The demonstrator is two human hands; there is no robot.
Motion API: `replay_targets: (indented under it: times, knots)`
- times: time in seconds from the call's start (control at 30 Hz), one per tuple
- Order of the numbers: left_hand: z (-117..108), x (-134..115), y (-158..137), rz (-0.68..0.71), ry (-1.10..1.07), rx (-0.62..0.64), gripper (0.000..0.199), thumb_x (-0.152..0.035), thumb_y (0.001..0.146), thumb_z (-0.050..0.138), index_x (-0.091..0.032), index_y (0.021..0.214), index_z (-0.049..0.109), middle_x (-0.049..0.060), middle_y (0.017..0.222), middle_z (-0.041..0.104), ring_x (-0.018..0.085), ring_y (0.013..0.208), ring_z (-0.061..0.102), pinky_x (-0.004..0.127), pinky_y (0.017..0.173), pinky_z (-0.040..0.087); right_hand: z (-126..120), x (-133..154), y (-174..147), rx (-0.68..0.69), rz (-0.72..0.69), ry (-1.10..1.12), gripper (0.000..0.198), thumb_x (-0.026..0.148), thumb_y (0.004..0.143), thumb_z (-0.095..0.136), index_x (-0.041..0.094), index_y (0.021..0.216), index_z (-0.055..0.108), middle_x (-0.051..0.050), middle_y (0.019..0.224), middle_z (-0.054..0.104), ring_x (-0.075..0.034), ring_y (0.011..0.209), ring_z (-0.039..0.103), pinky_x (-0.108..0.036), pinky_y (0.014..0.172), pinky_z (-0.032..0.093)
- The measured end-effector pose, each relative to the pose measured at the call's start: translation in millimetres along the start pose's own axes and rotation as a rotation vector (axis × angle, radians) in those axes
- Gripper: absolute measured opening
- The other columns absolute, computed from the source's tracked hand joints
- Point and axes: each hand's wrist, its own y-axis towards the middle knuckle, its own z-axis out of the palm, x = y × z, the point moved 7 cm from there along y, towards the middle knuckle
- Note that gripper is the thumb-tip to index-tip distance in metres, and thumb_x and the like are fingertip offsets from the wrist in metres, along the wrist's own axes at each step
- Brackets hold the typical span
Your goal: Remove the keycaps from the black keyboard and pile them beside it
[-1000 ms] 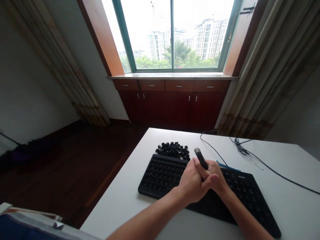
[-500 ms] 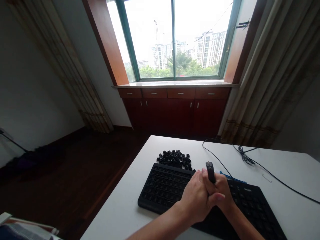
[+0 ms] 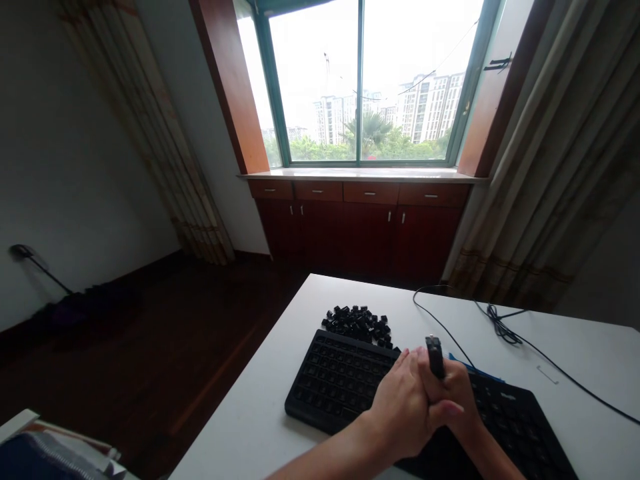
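Note:
A black keyboard (image 3: pixel 320 383) lies across the white table, its key area showing rows of square sockets on the left side. Over its middle, my left hand (image 3: pixel 400 400) is clasped against my right hand (image 3: pixel 460 387), the left thumb crossing in front. Between them a short black tool (image 3: pixel 435 357) with a small metal piece at its top points upward. The fingers of both hands are closed; most of the tool's lower part is hidden inside them. Behind the keyboard lies a heap of loose black keycaps (image 3: pixel 356 323).
A thin blue strip (image 3: pixel 477 370) lies just behind the keyboard. A bundled black cable (image 3: pixel 503 327) runs over the right side of the white table (image 3: pixel 250 407), near a small bent wire (image 3: pixel 547 375). Red-brown cabinets (image 3: pixel 370 230) stand beneath the window.
The whole view has shifted slightly, so everything appears a little further right and lower. Both hands keep the same clasped pose around the black tool.

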Motion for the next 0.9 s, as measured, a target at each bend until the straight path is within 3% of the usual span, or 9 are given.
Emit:
replay_targets:
  times: [0.13,0.27,0.4,0.47,0.53,0.73,0.9]
  knots:
    - [0,-2,0,0.010,0.003,0.021,0.086,-0.069,0.097,0.035,-0.005,0.154,0.025,0.026,0.151,0.045,0.036,0.144,0.040,0.052,0.124,0.027,-1,-4,1,-0.066,0.102,-0.005,0.049,0.054,0.087,0.055,0.021,0.052,0.043,0.001,0.047,0.043,-0.015,0.047,0.041,-0.027,0.045,0.035]
    - [-1,0,0,-0.007,-0.035,0.009,0.088,-0.070,0.093,0.045,-0.008,0.154,0.025,0.024,0.149,0.048,0.036,0.143,0.041,0.053,0.123,0.029,-2,-5,4,-0.056,0.159,0.050,0.049,0.057,0.087,0.056,0.021,0.054,0.049,0.000,0.048,0.047,-0.015,0.048,0.044,-0.028,0.048,0.038]
    - [-10,8,5,-0.007,-0.054,0.039,0.081,-0.072,0.086,0.058,-0.014,0.141,0.045,0.016,0.129,0.064,0.032,0.121,0.061,0.050,0.115,0.041,-16,-5,3,-0.177,0.226,0.191,0.050,0.054,0.088,0.058,0.022,0.052,0.045,0.003,0.046,0.044,-0.014,0.046,0.043,-0.028,0.050,0.039]
    - [-21,15,10,0.021,-0.019,0.036,0.078,-0.072,0.082,0.063,-0.017,0.135,0.051,0.013,0.127,0.065,0.029,0.118,0.062,0.043,0.106,0.050,-24,-3,1,-0.260,0.230,0.254,0.052,0.051,0.090,0.058,0.023,0.051,0.041,0.004,0.046,0.041,-0.012,0.046,0.041,-0.028,0.052,0.038]
    - [-33,23,14,0.078,0.057,0.011,0.079,-0.075,0.074,0.069,-0.018,0.128,0.058,0.013,0.128,0.065,0.030,0.120,0.061,0.042,0.105,0.050,-28,-2,0,-0.325,0.222,0.315,0.052,0.048,0.092,0.058,0.023,0.051,0.038,0.005,0.047,0.040,-0.012,0.046,0.039,-0.028,0.052,0.036]
    - [-41,35,16,0.217,0.123,0.094,0.043,-0.061,0.080,0.074,-0.023,0.100,0.074,0.004,0.105,0.071,0.021,0.098,0.066,0.034,0.093,0.051,-28,-4,-1,-0.407,0.199,0.418,0.051,0.044,0.091,0.059,0.025,0.052,0.034,0.006,0.047,0.035,-0.012,0.045,0.032,-0.029,0.048,0.031]
    - [-42,32,16,0.173,0.060,0.063,0.021,-0.045,0.091,0.069,-0.026,0.095,0.077,0.002,0.098,0.073,0.017,0.093,0.067,0.029,0.089,0.051,-27,-1,-1,-0.375,0.197,0.414,0.052,0.044,0.092,0.059,0.024,0.051,0.035,0.005,0.047,0.036,-0.012,0.046,0.033,-0.029,0.049,0.030]
